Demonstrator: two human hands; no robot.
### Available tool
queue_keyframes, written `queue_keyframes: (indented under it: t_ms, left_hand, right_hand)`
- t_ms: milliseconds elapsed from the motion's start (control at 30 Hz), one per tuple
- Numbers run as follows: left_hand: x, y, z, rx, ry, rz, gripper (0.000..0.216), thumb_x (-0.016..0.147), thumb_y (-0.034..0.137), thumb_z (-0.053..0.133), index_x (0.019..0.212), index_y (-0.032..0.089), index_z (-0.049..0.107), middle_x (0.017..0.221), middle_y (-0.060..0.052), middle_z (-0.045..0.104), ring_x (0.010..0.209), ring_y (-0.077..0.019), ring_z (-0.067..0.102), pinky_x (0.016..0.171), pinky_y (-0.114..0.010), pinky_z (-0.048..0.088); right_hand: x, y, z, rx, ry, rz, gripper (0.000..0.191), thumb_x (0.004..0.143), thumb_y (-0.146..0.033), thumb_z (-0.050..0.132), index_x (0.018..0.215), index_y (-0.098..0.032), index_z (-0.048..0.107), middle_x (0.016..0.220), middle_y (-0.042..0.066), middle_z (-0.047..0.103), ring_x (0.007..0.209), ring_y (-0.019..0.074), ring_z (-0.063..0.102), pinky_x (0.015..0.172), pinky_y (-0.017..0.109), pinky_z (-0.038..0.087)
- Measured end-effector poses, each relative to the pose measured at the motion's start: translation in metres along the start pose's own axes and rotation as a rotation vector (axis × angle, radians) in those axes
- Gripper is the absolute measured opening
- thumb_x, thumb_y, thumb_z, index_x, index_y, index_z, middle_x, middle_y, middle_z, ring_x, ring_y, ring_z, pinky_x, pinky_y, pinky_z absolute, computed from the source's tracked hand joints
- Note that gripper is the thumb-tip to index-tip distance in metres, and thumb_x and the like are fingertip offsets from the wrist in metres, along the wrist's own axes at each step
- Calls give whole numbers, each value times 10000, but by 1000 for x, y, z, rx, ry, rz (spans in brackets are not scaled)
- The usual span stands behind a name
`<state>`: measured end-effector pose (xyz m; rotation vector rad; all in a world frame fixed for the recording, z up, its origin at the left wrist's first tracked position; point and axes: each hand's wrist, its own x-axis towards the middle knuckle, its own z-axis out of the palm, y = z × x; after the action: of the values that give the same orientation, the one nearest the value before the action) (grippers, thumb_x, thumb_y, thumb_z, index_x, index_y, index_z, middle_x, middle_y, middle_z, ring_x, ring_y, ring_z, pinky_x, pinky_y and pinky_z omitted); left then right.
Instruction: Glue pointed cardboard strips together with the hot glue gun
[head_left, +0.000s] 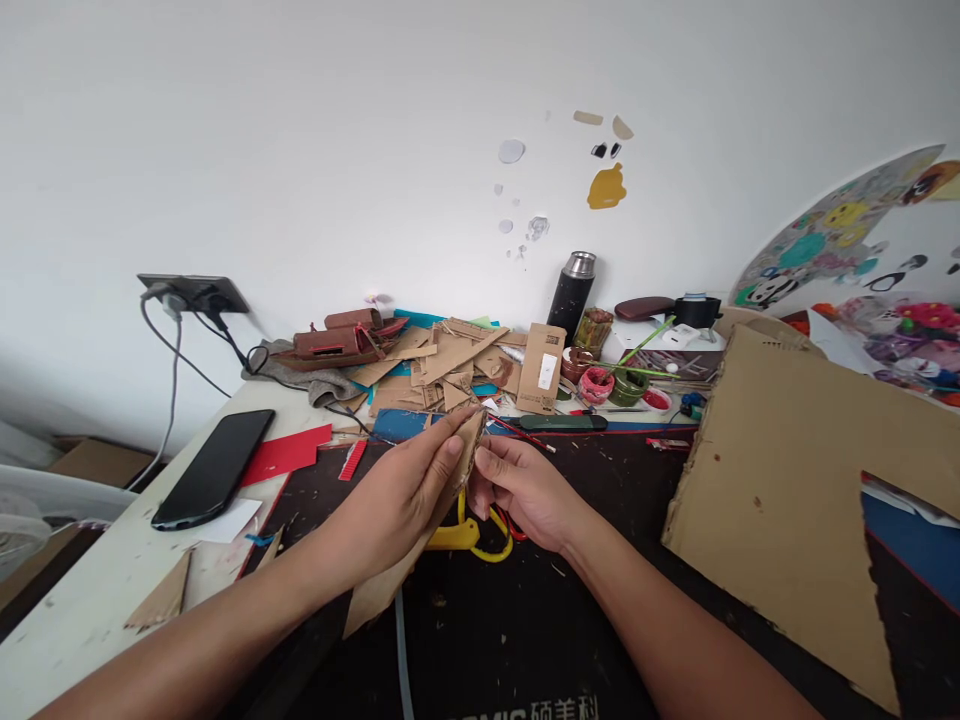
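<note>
Both my hands hold one long strip of brown cardboard (375,592) over a black cutting mat (525,640). My left hand (409,490) wraps its fingers round the strip's upper part, thumb on top. My right hand (525,490) pinches the strip's top edge from the right. The strip slopes down to the left, below my left wrist. Under my hands lie yellow-handled scissors (469,535), partly hidden.
A big cut cardboard sheet (780,500) leans at the right. A pile of cardboard scraps (442,365), a black flask (571,292), paint pots (596,385) and a model boat (337,345) stand at the back. A black phone (214,465) and red paper (289,452) lie left.
</note>
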<state>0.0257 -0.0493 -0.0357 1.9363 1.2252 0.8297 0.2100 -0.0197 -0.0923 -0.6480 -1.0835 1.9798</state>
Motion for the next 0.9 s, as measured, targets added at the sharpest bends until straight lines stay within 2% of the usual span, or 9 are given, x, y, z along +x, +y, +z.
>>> queue_keyframes:
  t_ms: [300, 567, 900]
  left_hand:
    - [-1, 0, 0, 12, 6, 8, 576, 1119, 496, 350, 1611, 217, 460, 1587, -80, 575, 1453, -273, 551, 1198, -381, 463]
    - [-1, 0, 1, 8, 5, 11, 590, 1123, 492, 340, 1603, 171, 463, 1593, -99, 566, 1430, -250, 576, 1204, -350, 446]
    - [-1, 0, 0, 19, 9, 8, 588, 1119, 492, 351, 1591, 166, 479, 1582, -97, 577, 1465, -257, 538, 1202, -357, 449]
  right_hand:
    - [0, 0, 0, 9, -3, -3, 451, 813, -581, 864, 848, -172, 676, 599, -33, 595, 527, 112, 540, 541, 252, 429]
    - [0, 1, -1, 23, -18, -3, 447, 815, -567, 870, 850, -165, 679, 596, -31, 606, 516, 107, 546, 527, 236, 438]
    - [1, 1, -2, 27, -16, -7, 441, 812, -559, 875, 862, -161, 692, 616, -28, 617, 521, 104, 556, 526, 233, 449]
